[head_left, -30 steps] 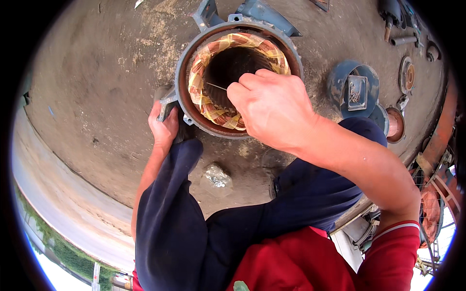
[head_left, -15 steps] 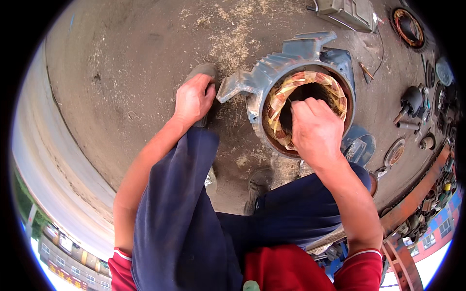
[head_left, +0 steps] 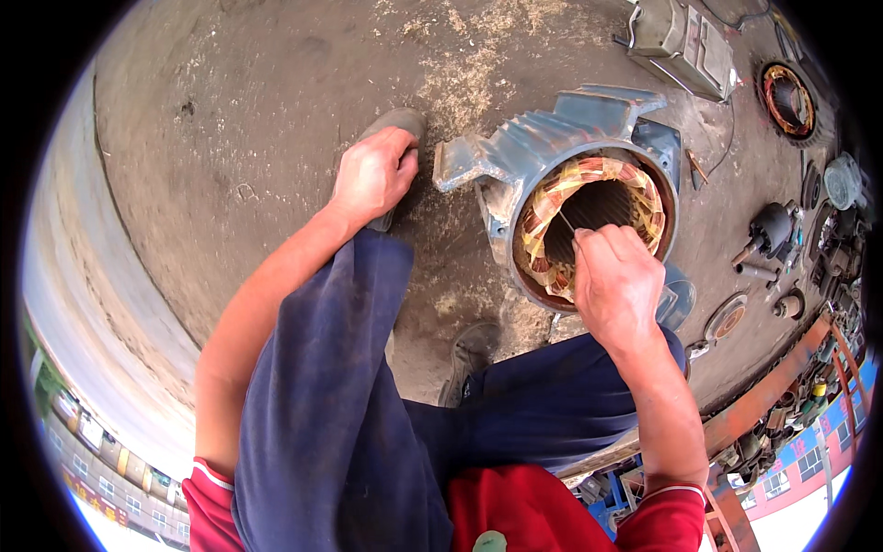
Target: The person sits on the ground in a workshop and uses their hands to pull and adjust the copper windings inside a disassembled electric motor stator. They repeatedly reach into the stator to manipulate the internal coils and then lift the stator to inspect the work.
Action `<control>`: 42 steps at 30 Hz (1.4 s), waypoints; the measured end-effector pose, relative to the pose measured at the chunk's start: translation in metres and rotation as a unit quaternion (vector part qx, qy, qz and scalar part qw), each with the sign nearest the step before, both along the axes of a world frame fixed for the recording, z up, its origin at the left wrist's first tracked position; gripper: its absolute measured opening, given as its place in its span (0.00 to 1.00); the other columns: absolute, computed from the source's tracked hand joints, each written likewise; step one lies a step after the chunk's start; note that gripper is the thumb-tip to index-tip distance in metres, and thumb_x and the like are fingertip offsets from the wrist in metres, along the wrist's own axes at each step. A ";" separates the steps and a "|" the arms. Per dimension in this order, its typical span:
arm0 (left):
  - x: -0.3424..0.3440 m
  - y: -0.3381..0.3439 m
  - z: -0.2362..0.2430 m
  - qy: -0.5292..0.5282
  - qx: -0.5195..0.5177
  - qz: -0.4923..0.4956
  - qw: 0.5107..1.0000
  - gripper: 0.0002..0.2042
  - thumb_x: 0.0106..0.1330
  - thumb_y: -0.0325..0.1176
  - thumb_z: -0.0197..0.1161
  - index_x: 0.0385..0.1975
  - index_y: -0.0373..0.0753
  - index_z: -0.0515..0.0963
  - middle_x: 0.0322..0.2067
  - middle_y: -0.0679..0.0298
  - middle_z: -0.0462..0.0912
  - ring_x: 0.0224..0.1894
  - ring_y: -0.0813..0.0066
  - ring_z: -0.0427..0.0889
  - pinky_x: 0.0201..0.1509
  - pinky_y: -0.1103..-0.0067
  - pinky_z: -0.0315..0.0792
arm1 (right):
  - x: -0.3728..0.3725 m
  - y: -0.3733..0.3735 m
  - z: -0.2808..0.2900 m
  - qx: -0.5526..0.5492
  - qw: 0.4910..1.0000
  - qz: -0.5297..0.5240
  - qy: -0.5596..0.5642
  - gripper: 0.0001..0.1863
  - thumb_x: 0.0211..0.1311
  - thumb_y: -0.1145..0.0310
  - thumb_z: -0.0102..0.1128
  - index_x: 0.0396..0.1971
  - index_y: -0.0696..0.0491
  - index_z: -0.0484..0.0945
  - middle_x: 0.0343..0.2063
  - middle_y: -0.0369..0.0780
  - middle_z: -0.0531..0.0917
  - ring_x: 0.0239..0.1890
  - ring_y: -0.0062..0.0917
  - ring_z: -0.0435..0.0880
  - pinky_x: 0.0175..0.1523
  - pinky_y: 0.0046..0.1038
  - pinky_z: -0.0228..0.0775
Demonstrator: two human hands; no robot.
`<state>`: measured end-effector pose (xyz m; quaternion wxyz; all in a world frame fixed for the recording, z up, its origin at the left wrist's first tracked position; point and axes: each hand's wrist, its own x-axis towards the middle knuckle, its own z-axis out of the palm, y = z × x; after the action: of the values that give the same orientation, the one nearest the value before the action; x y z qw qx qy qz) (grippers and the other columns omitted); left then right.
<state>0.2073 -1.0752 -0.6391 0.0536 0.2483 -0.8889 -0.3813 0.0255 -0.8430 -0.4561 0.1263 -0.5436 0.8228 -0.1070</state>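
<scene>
A blue-grey motor housing (head_left: 589, 112) stands on the ground ahead to the right, its round end facing up. Inside lies a ring of copper windings (head_left: 546, 204) bound with yellowish tape, around a dark ribbed bore. Over the near right part of this ring, my right hand (head_left: 618, 285) is closed in a pinch on a thin needle-like rod (head_left: 566, 221), which points toward the windings' left side. My left hand (head_left: 372, 177) hangs past my left knee, above my shoe, with its fingers curled. Whatever it may hold is hidden beneath it.
A grey metal box (head_left: 682, 51) with a cable stands beyond the housing. At the far right is another wound stator (head_left: 787, 99). Rotor parts (head_left: 774, 226), a round disc (head_left: 727, 317) and scrap lie along the right, behind an orange beam (head_left: 763, 391). Pliers (head_left: 697, 169) lie near the housing.
My right hand has drawn back toward me from the middle of the bore, and the rod now shows. The view has shifted slightly. My left hand stays above the shoe.
</scene>
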 end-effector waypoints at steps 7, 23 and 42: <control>0.002 -0.002 0.000 -0.003 -0.009 0.002 1.000 0.06 0.65 0.30 0.64 0.38 0.39 0.81 0.35 0.54 0.84 0.39 0.49 0.85 0.43 0.63 0.78 | -0.007 -0.023 -0.014 0.025 1.000 0.017 0.006 0.08 0.49 0.80 0.65 0.29 0.53 0.78 0.25 0.40 0.76 0.30 0.36 0.79 0.33 0.36 0.74; 0.000 -0.002 0.001 -0.025 0.037 -0.005 0.999 0.07 0.63 0.26 0.65 0.40 0.36 0.82 0.33 0.50 0.84 0.37 0.50 0.86 0.44 0.66 0.78 | -0.008 0.010 0.012 0.011 0.999 0.027 0.017 0.04 0.49 0.67 0.61 0.22 0.49 0.76 0.22 0.34 0.77 0.29 0.28 0.80 0.30 0.31 0.76; 0.010 -0.010 -0.014 -0.041 0.023 -0.079 0.996 0.05 0.65 0.23 0.63 0.39 0.32 0.80 0.31 0.60 0.86 0.33 0.72 0.83 0.43 0.73 0.77 | -0.014 0.006 -0.004 0.006 0.999 0.044 -0.010 0.08 0.55 0.66 0.62 0.29 0.50 0.89 0.30 0.39 0.89 0.39 0.32 0.89 0.39 0.35 0.83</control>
<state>0.2174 -1.0855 -0.6530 -0.0194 0.1938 -0.8983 -0.3939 0.0113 -0.8375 -0.4597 0.1423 -0.5772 0.7976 -0.1020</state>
